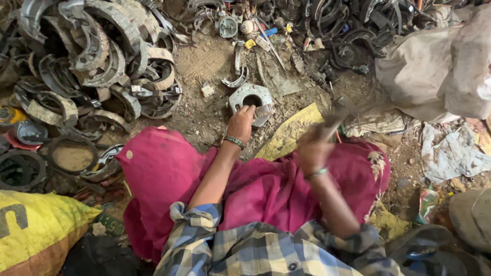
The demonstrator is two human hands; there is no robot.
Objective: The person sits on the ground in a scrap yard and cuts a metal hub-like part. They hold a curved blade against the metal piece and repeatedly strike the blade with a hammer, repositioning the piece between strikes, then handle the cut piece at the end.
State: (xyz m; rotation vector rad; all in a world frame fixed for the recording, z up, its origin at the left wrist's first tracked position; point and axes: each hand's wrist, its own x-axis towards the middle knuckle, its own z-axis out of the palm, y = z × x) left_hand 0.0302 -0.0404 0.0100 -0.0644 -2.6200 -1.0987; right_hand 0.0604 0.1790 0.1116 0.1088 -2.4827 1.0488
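Two hands were at work over the dirt floor [204, 115]: the left hand [240, 122] rested on a grey metal block [251, 99] with a round hole, fingers curled on its near edge, while the right hand [313, 148] was clamped on a blurred tool handle [335, 122] raised beside it. Judging by this, a strike on the steadied block was in hand, calling for a firm hold and clear fingers.

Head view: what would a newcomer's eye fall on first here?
Likely the bright magenta cloth across the lap at centre, then the big heap of curved grey metal brake shoes at upper left. Ahead on the dirt, the left hand rests on a pale grey metal block with a round hole, while the blurred right hand grips a thin tool.
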